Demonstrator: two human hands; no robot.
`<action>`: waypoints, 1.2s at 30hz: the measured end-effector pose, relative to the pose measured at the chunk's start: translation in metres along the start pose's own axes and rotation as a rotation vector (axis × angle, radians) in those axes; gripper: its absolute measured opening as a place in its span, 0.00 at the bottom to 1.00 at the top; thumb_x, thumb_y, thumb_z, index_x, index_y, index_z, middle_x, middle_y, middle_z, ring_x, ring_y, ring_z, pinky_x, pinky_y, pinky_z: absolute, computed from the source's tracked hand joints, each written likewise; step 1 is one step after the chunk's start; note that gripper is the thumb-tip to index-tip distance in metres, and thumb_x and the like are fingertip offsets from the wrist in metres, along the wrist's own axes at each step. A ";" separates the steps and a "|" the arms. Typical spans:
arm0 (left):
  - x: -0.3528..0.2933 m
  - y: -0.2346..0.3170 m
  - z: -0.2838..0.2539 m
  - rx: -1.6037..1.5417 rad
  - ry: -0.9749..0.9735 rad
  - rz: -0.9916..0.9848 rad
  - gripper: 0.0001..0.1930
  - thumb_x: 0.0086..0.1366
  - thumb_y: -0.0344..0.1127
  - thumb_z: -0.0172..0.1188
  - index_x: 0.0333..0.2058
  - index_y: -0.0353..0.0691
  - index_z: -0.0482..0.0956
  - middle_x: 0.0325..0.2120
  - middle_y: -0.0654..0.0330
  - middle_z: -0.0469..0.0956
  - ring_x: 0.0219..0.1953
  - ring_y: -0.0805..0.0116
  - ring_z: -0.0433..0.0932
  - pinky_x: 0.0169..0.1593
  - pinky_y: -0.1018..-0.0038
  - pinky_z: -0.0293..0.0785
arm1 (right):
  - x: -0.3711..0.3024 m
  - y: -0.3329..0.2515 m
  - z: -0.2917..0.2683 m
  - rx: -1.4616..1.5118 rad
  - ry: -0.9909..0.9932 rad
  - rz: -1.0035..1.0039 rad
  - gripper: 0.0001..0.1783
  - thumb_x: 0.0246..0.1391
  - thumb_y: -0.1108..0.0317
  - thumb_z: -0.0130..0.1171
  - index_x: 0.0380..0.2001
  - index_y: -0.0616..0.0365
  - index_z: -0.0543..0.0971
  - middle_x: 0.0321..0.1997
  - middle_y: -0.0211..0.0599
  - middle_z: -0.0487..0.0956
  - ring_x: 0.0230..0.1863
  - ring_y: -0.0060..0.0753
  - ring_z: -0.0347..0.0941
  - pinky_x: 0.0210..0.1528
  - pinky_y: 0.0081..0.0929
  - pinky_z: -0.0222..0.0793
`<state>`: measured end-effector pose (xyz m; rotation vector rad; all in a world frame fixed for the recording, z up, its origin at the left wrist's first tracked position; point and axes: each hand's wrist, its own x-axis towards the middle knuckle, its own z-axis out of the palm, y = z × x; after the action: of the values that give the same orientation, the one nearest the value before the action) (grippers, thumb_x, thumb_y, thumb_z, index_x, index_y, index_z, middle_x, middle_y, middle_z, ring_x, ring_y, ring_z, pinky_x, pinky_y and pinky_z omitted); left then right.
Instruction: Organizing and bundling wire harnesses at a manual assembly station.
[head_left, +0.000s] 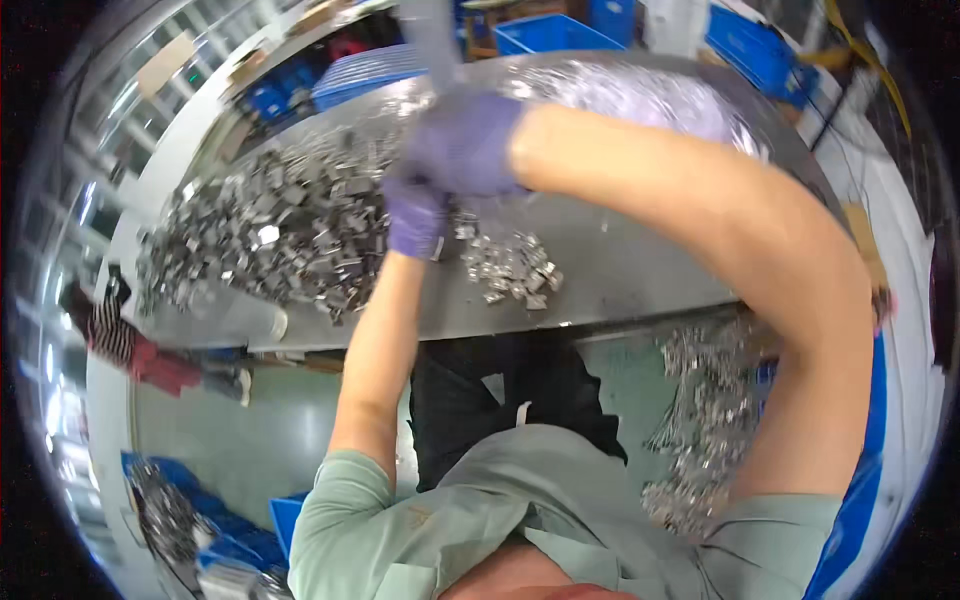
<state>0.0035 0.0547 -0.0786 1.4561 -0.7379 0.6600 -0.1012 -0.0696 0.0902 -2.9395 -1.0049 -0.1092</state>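
Both my hands wear purple gloves and meet above the grey table, smeared by motion. My right hand (468, 142) is uppermost, its fingers bent round something I cannot make out. Just below and touching it, my left hand (413, 208) is closed too, its fingertips hidden behind the right. A pale, translucent strip (432, 45) rises from the hands, too blurred to name. Beneath them lies a small heap of shiny metal pieces (512, 268). To the left spreads a large pile of small, box-like metal parts (285, 225).
Clear plastic sheeting (640, 95) covers the table's far right. Blue crates (560, 33) stand behind the table. More metal parts (705, 420) are heaped low at my right. A clear cup-like container (255, 316) lies at the front left edge. Another person (130, 340) is farther left.
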 end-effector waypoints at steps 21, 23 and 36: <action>-0.004 0.047 -0.008 -0.703 -0.218 -0.532 0.20 0.53 0.36 0.69 0.40 0.31 0.72 0.31 0.56 0.78 0.34 0.67 0.78 0.42 0.72 0.76 | -0.005 0.018 0.034 -0.083 0.175 0.189 0.13 0.50 0.68 0.54 0.40 0.53 0.80 0.33 0.48 0.81 0.36 0.47 0.79 0.38 0.40 0.74; -0.004 0.046 -0.005 -0.673 -0.187 -0.540 0.22 0.52 0.35 0.69 0.42 0.30 0.72 0.33 0.56 0.78 0.36 0.68 0.77 0.44 0.73 0.75 | -0.011 0.019 0.039 -0.047 0.244 0.187 0.11 0.51 0.65 0.55 0.40 0.50 0.78 0.31 0.44 0.79 0.33 0.48 0.78 0.35 0.42 0.73; -0.001 0.030 0.032 -0.218 0.160 0.074 0.21 0.57 0.26 0.60 0.49 0.33 0.66 0.31 0.63 0.71 0.33 0.75 0.71 0.41 0.78 0.72 | -0.010 0.034 0.037 -0.228 0.375 0.151 0.10 0.55 0.64 0.52 0.40 0.47 0.77 0.25 0.43 0.78 0.29 0.49 0.77 0.29 0.43 0.71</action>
<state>-0.0214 0.0238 -0.0614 1.1676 -0.7175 0.7202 -0.0865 -0.1009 0.0518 -3.0060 -0.7580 -0.7838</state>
